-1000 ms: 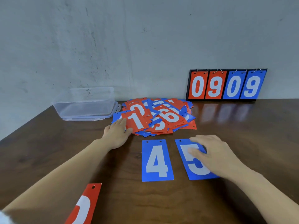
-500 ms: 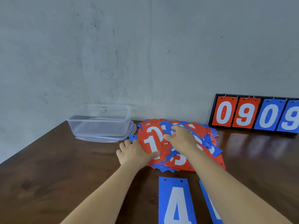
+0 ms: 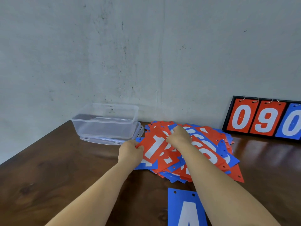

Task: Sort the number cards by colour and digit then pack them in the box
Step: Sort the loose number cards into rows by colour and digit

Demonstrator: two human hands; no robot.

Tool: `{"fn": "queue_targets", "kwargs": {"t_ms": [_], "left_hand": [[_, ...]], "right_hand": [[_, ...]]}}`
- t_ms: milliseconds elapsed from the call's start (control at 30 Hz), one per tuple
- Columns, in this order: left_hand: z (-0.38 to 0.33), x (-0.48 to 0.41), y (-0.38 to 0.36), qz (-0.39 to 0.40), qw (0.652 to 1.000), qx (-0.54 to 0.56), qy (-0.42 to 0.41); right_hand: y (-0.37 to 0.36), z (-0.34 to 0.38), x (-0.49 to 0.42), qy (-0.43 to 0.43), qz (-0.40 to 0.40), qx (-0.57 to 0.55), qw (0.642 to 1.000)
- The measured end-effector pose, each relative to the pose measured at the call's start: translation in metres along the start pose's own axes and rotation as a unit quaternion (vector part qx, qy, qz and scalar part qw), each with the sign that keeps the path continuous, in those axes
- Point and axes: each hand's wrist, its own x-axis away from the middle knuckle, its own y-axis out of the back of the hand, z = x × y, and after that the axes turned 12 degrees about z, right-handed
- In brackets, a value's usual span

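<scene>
Outstretched, left hand (image 3: 130,152) grips card (image 3: 154,148), right hand (image 3: 178,136) curled

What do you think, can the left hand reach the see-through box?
Probably yes. The left hand grips the red 1 card at the left edge of the pile, and the clear box stands close beyond it with nothing in between. It would have to let the card go first.

Your right hand (image 3: 178,136) has left the blue 5 card and moved onto the pile of cards (image 3: 211,144), fingers curled into its middle. Your left hand (image 3: 130,151), which was flat at the pile's edge, now grips the red 1 card (image 3: 154,149) by its left edge. The view has shifted forward, so the bottom edge cuts the blue 4 card (image 3: 184,207).
</scene>
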Motion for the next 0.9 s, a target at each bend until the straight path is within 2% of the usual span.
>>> {"fn": "queue_targets", "kwargs": {"t_ms": [200,400,567,733,900], "left_hand": [[-0.009,0.016,0.014,0.009,0.995,0.09,-0.05],[-0.031,0.041,0.033,0.104,0.964,0.219,-0.11],[-0.05,0.061,0.053,0.11,0.939,0.302,-0.119],[-0.056,0.087,0.058,0.145,0.932,0.282,-0.174],[-0.05,0.107,0.072,0.171,0.921,0.3,-0.179]], "right_hand": [[0.018,-0.002,0.02,0.081,-0.026,-0.177,0.981],[0.067,0.002,0.069,0.13,-0.068,-0.317,0.937],[0.083,-0.001,0.123,0.155,-0.044,-0.338,0.927],[0.083,0.004,0.161,0.154,-0.043,-0.32,0.934],[0.088,-0.003,0.186,0.163,-0.018,-0.311,0.936]]}}
